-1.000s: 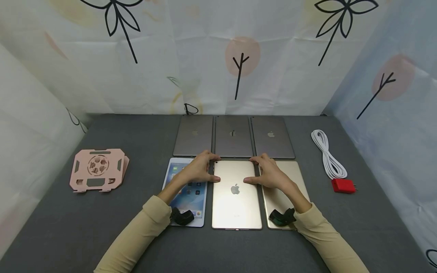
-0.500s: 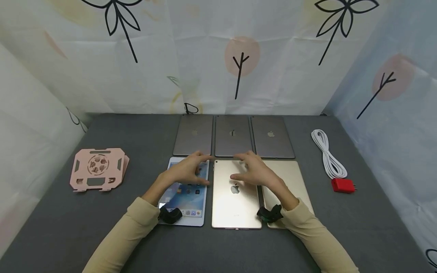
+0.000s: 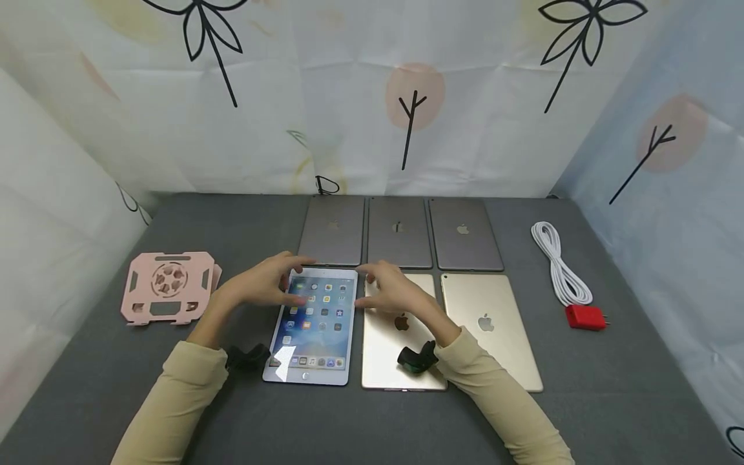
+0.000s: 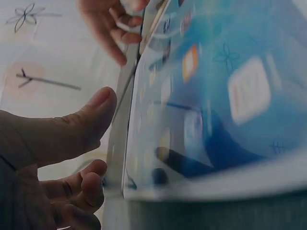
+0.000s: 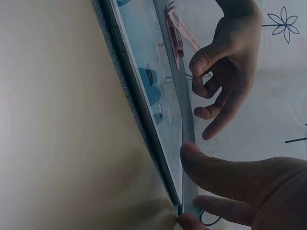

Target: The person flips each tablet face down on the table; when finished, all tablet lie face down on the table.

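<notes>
A white tablet lies face up on the grey table with its screen lit, showing app icons. At its upper left corner is my left hand, thumb spread from the fingers; in the left wrist view the thumb stands apart from the screen. My right hand reaches over a gold tablet, its fingertips right at the white tablet's upper right edge. The right wrist view shows the right thumb close to that edge. Neither hand grips the tablet.
Another gold tablet lies face down at the right. Three grey tablets form a row behind. A pink panelled stand is at the left; a coiled white cable and a red charger lie at the right.
Both hands have left the middle gold tablet and moved left to the lit white tablet. The right-hand gold tablet is now uncovered. The tablets stay in place.
</notes>
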Demonstrator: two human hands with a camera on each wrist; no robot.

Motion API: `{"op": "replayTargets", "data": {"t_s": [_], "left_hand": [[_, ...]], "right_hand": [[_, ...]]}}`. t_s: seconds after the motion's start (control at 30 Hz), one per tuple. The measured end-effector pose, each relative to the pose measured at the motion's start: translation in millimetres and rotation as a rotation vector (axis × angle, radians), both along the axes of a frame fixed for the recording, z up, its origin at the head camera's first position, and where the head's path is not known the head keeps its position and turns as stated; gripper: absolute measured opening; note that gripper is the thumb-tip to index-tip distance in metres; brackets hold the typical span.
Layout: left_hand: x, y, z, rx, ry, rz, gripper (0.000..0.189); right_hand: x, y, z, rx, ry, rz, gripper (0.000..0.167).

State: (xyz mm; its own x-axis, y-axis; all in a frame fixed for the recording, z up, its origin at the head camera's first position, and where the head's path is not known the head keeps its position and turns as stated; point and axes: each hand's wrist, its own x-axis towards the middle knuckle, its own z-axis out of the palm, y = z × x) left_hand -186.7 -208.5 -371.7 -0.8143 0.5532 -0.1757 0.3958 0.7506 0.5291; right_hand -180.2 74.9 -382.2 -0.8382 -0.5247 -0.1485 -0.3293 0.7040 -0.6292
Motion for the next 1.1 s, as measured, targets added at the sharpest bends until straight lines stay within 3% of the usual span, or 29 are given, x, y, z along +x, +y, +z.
{"op": "replayTargets", "data": {"t_s": [0.17,0.3,0.47,0.67,0.83,1.1], "left_hand": [[-0.5,-21.8,-9.0,0.000,-0.036,0.032,0.086],[0.3,-27.2,-18.7,0.025,-0.070,0.048,0.090],[2.1,-26.4,-25.8,0.042,-0.026,0.082,0.089],[4.1,-22.3,-26.3,0.046,0.026,0.090,0.087],[5.6,-19.3,-22.2,0.017,0.021,0.094,0.090],[6.8,-11.7,-16.2,-0.034,-0.001,0.117,0.091]], "right_hand": [[-2.1,-9,-5.7,0.059,-0.026,-0.017,0.074],[-3.7,-11,-7.3,0.080,-0.047,-0.037,0.078],[-4.7,-12,-8.5,0.060,-0.057,-0.051,0.079],[-6.8,-14,-11.9,-0.020,-0.144,-0.113,0.081],[-11.3,-14,-13.8,-0.112,-0.260,-0.151,0.078],[-19.8,-4,-13.2,-0.320,-0.402,-0.133,0.066]]}}
